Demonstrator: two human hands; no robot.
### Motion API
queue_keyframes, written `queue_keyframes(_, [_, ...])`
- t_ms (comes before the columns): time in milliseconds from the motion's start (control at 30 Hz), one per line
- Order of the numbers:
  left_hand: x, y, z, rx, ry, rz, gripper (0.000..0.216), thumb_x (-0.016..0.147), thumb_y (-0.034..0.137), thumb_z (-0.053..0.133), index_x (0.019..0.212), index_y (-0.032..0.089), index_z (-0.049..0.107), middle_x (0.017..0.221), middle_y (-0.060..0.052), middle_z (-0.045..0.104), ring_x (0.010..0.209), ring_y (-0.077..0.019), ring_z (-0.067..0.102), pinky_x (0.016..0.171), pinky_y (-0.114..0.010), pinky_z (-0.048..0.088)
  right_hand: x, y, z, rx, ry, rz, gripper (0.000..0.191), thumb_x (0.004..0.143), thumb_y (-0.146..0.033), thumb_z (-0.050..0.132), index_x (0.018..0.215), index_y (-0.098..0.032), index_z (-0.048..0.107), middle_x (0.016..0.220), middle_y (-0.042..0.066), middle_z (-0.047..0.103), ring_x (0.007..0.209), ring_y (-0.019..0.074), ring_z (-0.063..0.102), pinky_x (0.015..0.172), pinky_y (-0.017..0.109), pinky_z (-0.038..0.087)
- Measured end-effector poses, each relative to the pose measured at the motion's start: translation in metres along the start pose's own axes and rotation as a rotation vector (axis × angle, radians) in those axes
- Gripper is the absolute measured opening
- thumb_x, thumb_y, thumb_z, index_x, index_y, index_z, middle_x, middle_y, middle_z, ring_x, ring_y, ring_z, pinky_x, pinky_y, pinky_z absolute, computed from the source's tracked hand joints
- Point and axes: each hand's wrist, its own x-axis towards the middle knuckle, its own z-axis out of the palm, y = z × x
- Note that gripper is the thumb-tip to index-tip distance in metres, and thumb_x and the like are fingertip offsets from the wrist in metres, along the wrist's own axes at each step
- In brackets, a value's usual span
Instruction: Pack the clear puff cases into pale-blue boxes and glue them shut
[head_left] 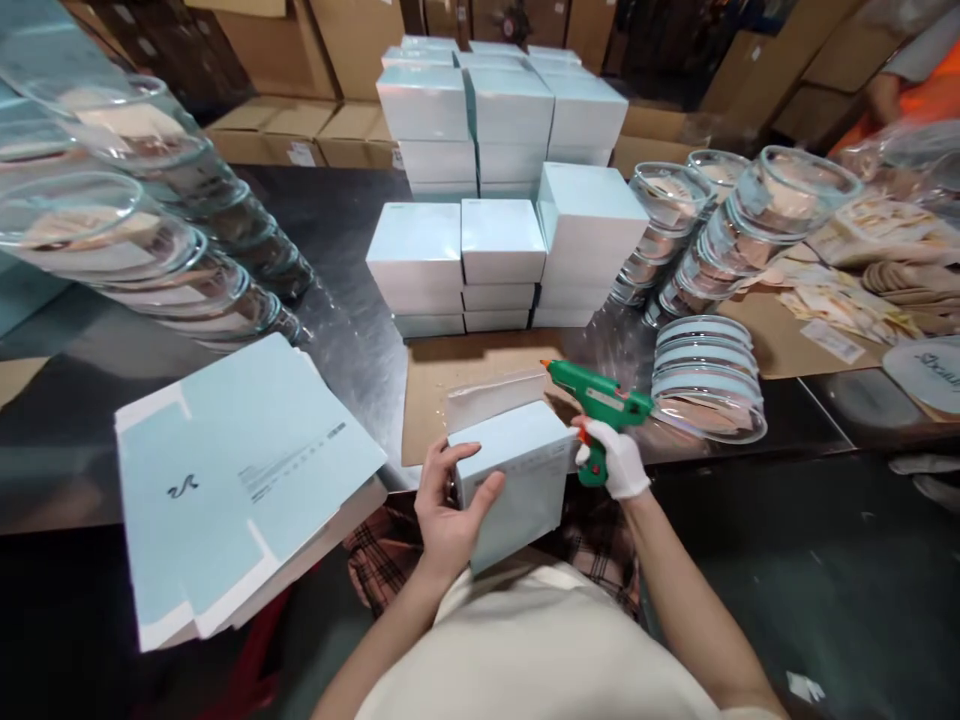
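My bare left hand (448,505) grips a pale blue box (517,500) by its left side, thumb on the near face and fingers over the far edge. A flap (495,398) stands up along the box's far side. In my right hand (621,462), which wears a white glove, is a green hot glue gun (596,392). Its orange nozzle points up and to the left, above the box's right end. My fingers wrap round the gun's handle near the red trigger. The box is tilted at the table's front edge, over a cardboard sheet (427,400).
Finished-looking boxes (502,240) are stacked at the table's middle and back. Flat printed box blanks (247,490) overhang the front edge at left. Stacks of clear round containers (112,240) stand left, more containers (709,380) right. A person in orange (926,100) is at far right.
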Motion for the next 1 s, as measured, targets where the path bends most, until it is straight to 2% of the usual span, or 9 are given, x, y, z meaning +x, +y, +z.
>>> queue_keyframes(167, [0.006,0.012,-0.004,-0.061,-0.006,-0.037,0.040,0.081,0.056,0.082,0.101,0.024,0.069,0.106,-0.003,0.064,0.098,-0.0207,0.063,0.087,-0.030,0.050,0.033,-0.021,-0.006,-0.089,0.048,0.038,0.045,0.081,-0.061,0.069,0.068,-0.018,0.068,0.061,0.010,0.071,0.063,0.0245,0.069,0.056,0.032,0.052])
queue_keyframes(267, [0.008,0.015,-0.005,-0.100,-0.048,-0.056,0.040,0.081,0.057,0.082,0.101,0.025,0.068,0.104,-0.003,0.063,0.096,-0.0207,0.063,0.085,-0.029,0.049,0.019,-0.036,-0.012,-0.121,0.115,-0.108,0.037,0.080,-0.057,0.076,0.081,-0.020,0.074,0.083,0.008,0.078,0.085,0.0247,0.073,0.073,0.030,0.056])
queue_keyframes(367, [0.008,0.013,-0.002,-0.136,-0.143,-0.063,0.040,0.080,0.056,0.084,0.099,0.025,0.069,0.105,-0.003,0.063,0.097,-0.0214,0.064,0.083,-0.029,0.049,0.000,-0.051,0.007,-0.031,-0.165,-0.254,0.054,0.076,-0.061,0.081,0.112,-0.021,0.077,0.109,0.007,0.080,0.099,0.0257,0.073,0.088,0.035,0.059])
queue_keyframes(433, [0.008,0.011,0.001,-0.146,-0.185,-0.078,0.039,0.079,0.054,0.085,0.098,0.025,0.068,0.110,-0.005,0.064,0.107,-0.0239,0.064,0.087,-0.030,0.050,-0.004,-0.057,0.022,0.057,-0.412,-0.260,0.063,0.069,-0.060,0.088,0.116,-0.020,0.076,0.113,0.008,0.079,0.103,0.0273,0.073,0.094,0.039,0.059])
queue_keyframes(533, [0.011,0.007,0.005,-0.193,-0.161,-0.119,0.042,0.080,0.052,0.086,0.103,0.025,0.064,0.121,-0.008,0.065,0.124,-0.0276,0.062,0.096,-0.033,0.050,0.003,-0.056,0.027,0.097,-0.492,-0.334,0.066,0.073,-0.072,0.083,0.112,-0.020,0.076,0.110,0.008,0.079,0.104,0.0275,0.073,0.099,0.043,0.058])
queue_keyframes(667, [0.018,-0.001,0.005,-0.418,-0.115,-0.124,0.061,0.083,0.044,0.086,0.128,0.034,0.045,0.119,-0.004,0.065,0.113,-0.0220,0.068,0.094,-0.035,0.054,0.014,-0.049,0.006,-0.080,-0.801,-0.786,0.091,0.073,-0.097,0.058,0.119,-0.020,0.073,0.130,0.016,0.072,0.125,0.0327,0.066,0.111,0.051,0.049])
queue_keyframes(767, [0.021,-0.006,0.001,-0.340,-0.157,-0.039,0.056,0.081,0.042,0.088,0.125,0.030,0.054,0.118,-0.005,0.064,0.115,-0.0224,0.064,0.100,-0.037,0.051,0.014,-0.049,0.001,-0.306,-0.830,-1.027,0.066,0.086,-0.070,0.075,0.131,-0.023,0.068,0.135,0.016,0.067,0.130,0.0304,0.063,0.112,0.050,0.048])
queue_keyframes(867, [0.021,-0.005,-0.004,-0.202,-0.238,-0.005,0.032,0.083,0.048,0.086,0.096,0.023,0.069,0.116,-0.008,0.062,0.120,-0.0262,0.061,0.105,-0.039,0.046,0.012,-0.051,0.007,-0.452,-0.783,-1.187,0.039,0.101,-0.040,0.068,0.137,-0.026,0.068,0.134,0.014,0.067,0.125,0.0256,0.063,0.110,0.048,0.051])
queue_keyframes(1000, [0.021,0.001,-0.005,-0.206,-0.245,-0.048,0.031,0.086,0.051,0.082,0.087,0.022,0.072,0.114,-0.008,0.062,0.120,-0.0269,0.061,0.105,-0.039,0.045,0.010,-0.045,0.009,-0.423,-0.785,-1.210,0.035,0.103,-0.038,0.066,0.136,-0.028,0.069,0.133,0.013,0.068,0.124,0.0246,0.065,0.107,0.046,0.055])
